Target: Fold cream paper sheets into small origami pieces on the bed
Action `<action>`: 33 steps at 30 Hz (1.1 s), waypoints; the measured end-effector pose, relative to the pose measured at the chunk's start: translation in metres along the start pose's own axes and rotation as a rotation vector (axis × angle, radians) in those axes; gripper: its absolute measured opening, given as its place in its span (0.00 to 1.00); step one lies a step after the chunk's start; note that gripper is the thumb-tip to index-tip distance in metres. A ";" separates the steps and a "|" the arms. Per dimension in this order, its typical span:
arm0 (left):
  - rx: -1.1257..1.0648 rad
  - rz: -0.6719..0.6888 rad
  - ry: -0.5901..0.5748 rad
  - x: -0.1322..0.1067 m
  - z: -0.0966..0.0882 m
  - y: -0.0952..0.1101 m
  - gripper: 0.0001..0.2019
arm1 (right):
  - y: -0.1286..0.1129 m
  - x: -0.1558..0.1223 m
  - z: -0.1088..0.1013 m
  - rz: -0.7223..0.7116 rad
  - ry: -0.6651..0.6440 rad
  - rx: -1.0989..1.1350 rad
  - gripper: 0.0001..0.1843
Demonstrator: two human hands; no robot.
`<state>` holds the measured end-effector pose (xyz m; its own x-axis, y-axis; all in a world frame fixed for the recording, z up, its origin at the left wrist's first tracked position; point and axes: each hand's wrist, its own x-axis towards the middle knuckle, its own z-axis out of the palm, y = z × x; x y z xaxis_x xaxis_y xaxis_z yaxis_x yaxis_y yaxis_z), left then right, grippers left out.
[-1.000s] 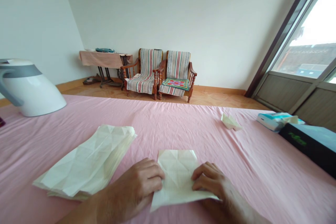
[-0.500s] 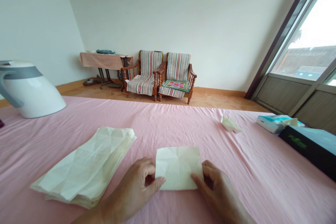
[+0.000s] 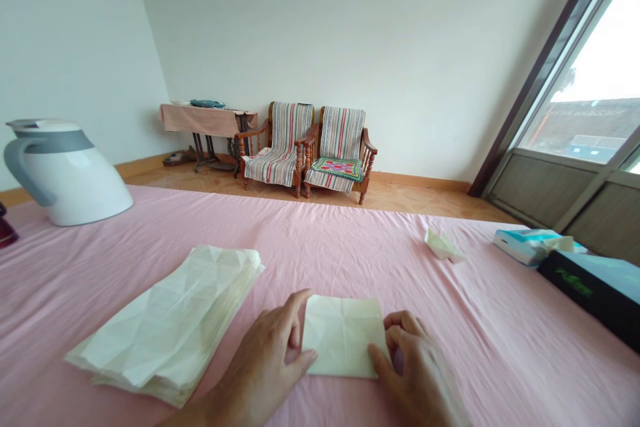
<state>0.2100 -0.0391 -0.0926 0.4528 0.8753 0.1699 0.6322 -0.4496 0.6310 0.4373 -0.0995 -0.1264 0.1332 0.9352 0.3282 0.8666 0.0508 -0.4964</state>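
A pale cream folded sheet of paper, nearly square with faint crease lines, lies on the pink cloth in front of me. My left hand holds its left side, the thumb on the lower left edge and the index finger stretched up by the top left corner. At the opposite side, my right hand has its thumb on the right edge and its fingers bent beside it. To the left rests a thick stack of creased cream paper sheets. A small folded paper piece sits farther off to the right.
The pink cloth covers the surface. A white and grey jug stands at the far left, near a dark red object. On the right are a blue and white tissue pack and a black box. Two armchairs stand beyond.
My left index finger has straightened upward along the paper's left edge. The right fingers have shifted slightly on the right edge. The whole view has moved a little, showing more of the jug.
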 end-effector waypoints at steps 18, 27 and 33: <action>0.070 0.249 -0.050 -0.003 -0.005 0.011 0.12 | 0.004 0.002 0.003 -0.094 0.082 -0.163 0.14; 0.251 0.415 -0.147 -0.001 -0.009 0.015 0.16 | 0.006 0.002 0.006 -0.110 0.123 -0.147 0.15; 0.251 0.418 -0.145 -0.001 -0.009 0.017 0.18 | 0.006 0.002 0.006 -0.121 0.129 -0.153 0.15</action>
<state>0.2148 -0.0456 -0.0754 0.7707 0.5855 0.2515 0.5018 -0.8009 0.3267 0.4397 -0.0949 -0.1334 0.0756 0.8727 0.4824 0.9417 0.0967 -0.3224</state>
